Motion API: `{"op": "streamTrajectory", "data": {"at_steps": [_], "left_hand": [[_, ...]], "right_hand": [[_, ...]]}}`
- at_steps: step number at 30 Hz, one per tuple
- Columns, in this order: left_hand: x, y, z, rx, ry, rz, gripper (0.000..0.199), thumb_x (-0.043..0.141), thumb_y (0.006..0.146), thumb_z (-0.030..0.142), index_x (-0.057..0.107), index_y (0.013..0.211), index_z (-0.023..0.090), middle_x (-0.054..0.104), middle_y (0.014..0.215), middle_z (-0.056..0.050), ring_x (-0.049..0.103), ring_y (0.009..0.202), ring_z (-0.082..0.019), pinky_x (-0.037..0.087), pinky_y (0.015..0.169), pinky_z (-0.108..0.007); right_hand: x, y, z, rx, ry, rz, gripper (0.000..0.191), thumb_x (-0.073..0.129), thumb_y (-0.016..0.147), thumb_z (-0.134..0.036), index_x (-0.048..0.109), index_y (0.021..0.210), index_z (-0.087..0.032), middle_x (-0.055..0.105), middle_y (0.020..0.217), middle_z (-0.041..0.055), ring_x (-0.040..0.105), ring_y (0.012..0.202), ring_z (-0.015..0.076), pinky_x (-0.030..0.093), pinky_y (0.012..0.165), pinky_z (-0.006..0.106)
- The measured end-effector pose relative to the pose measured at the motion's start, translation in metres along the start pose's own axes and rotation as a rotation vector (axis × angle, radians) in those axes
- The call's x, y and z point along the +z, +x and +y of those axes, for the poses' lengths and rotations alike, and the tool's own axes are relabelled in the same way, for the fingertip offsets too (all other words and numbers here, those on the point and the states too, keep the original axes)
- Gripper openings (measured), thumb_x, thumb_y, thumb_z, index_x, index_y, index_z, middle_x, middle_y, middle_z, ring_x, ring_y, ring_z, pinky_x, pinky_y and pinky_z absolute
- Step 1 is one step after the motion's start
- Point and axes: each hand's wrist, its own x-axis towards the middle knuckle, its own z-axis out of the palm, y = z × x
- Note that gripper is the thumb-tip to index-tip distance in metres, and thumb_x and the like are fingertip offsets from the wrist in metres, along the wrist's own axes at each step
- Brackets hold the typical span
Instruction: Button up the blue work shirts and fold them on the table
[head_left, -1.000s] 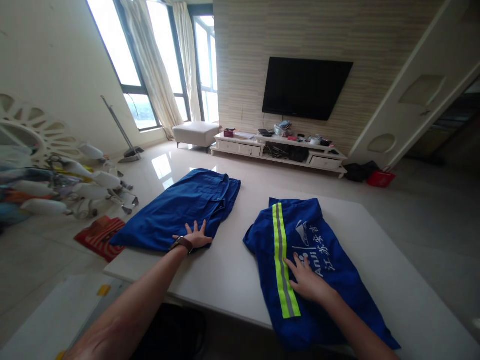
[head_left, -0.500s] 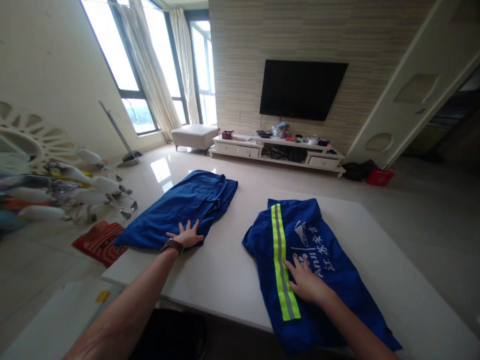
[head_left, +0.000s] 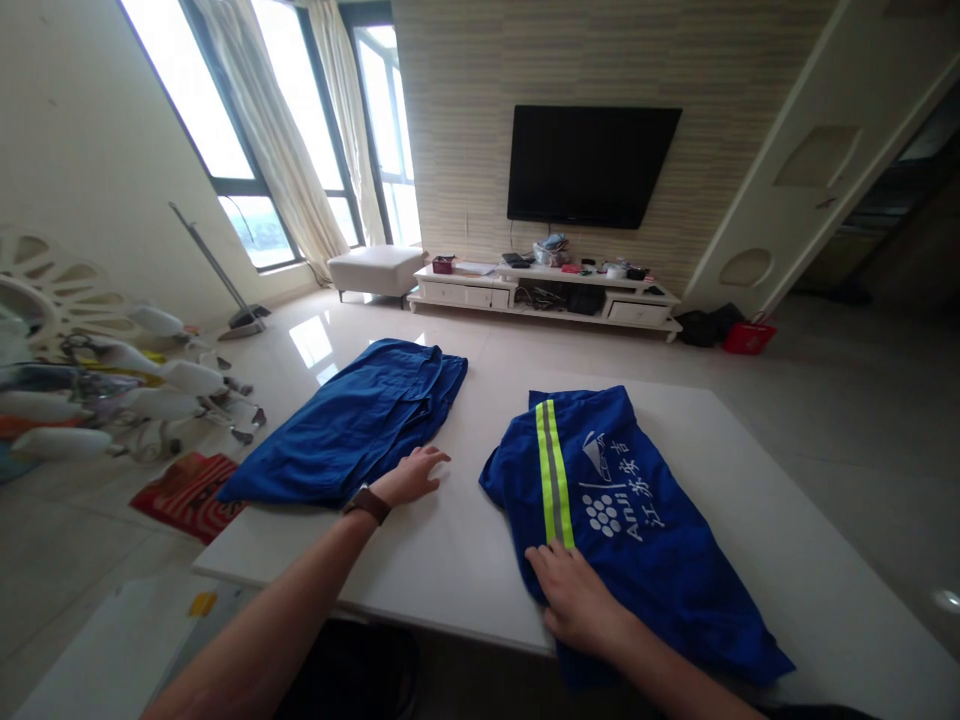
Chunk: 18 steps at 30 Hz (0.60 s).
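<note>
Head view: right hand (head_left: 574, 597), can't tell if pinching, touches striped cloth (head_left: 656, 570) near the white table's front edge (head_left: 450, 618); spread left hand (head_left: 409, 480) is farther.

A black television (head_left: 592, 165) hangs above a low white cabinet (head_left: 480, 296).

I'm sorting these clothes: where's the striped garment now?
In the head view, the striped garment lies right of centre on the white table, under the right hand, right of the plain blue garment.
</note>
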Motion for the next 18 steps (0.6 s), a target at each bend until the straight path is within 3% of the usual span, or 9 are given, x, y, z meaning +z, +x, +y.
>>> {"op": "streamTrajectory", "data": {"at_steps": [3,5,8,11,13,16,18], "left_hand": [[0.008,0.003,0.003,0.054,-0.037,-0.034,0.045,0.059,0.083,0.019,0.067,0.127,0.023,0.062,0.135,-0.01,0.055,0.129,-0.027,0.042,0.112,-0.038],[0.013,0.004,0.005,0.095,-0.05,-0.03,0.04,0.06,0.083,0.018,0.069,0.122,0.021,0.065,0.129,-0.011,0.059,0.123,-0.026,0.044,0.111,-0.037],[0.02,0.007,0.013,0.167,-0.106,0.006,0.045,0.06,0.083,0.017,0.066,0.127,0.02,0.065,0.131,-0.012,0.06,0.124,-0.026,0.043,0.113,-0.036],[0.026,0.01,0.026,0.195,-0.152,0.039,0.064,0.065,0.081,0.017,0.054,0.144,0.02,0.058,0.141,-0.014,0.055,0.132,-0.027,0.04,0.117,-0.04],[0.031,0.011,0.039,0.219,-0.174,0.049,0.079,0.071,0.077,0.019,0.045,0.152,0.019,0.053,0.147,-0.015,0.052,0.135,-0.03,0.04,0.117,-0.042],[0.038,0.012,0.06,0.313,-0.244,0.095,0.086,0.076,0.077,0.028,0.04,0.156,0.021,0.049,0.149,-0.015,0.05,0.136,-0.03,0.039,0.118,-0.043],[0.042,0.013,0.073,0.364,-0.31,0.119,0.066,0.069,0.085,0.032,0.052,0.148,0.022,0.053,0.144,-0.014,0.053,0.131,-0.028,0.04,0.116,-0.041]], "right_hand": [[-0.008,0.0,0.002,-0.006,-0.024,-0.039,0.073,0.057,0.069,-0.005,0.052,0.142,-0.014,0.068,0.121,0.0189,0.059,0.117,0.0351,0.044,0.1,0.043],[-0.024,-0.002,0.009,-0.002,0.088,-0.024,0.063,0.054,0.064,-0.003,0.059,0.126,-0.017,0.07,0.104,0.0128,0.064,0.098,0.0283,0.046,0.086,0.035],[-0.057,-0.012,0.024,-0.07,0.491,0.123,0.047,0.049,0.06,-0.006,0.059,0.103,-0.022,0.064,0.091,0.0037,0.058,0.085,0.0199,0.043,0.077,0.029],[-0.093,-0.029,0.044,-0.137,1.035,0.198,0.04,0.051,0.058,-0.014,0.052,0.096,-0.024,0.057,0.085,0.0,0.053,0.076,0.0166,0.042,0.069,0.026],[-0.112,-0.041,0.057,-0.109,1.324,0.239,0.041,0.054,0.055,-0.021,0.048,0.096,-0.025,0.053,0.08,-0.0012,0.049,0.066,0.0153,0.039,0.061,0.025],[-0.132,-0.057,0.07,-0.036,1.488,0.395,0.044,0.057,0.053,-0.028,0.045,0.095,-0.027,0.051,0.078,-0.0009,0.047,0.06,0.0155,0.038,0.057,0.026],[-0.141,-0.064,0.076,-0.013,1.483,0.503,0.043,0.057,0.051,-0.029,0.043,0.092,-0.028,0.047,0.074,-0.0013,0.045,0.057,0.0155,0.038,0.056,0.027]]}}
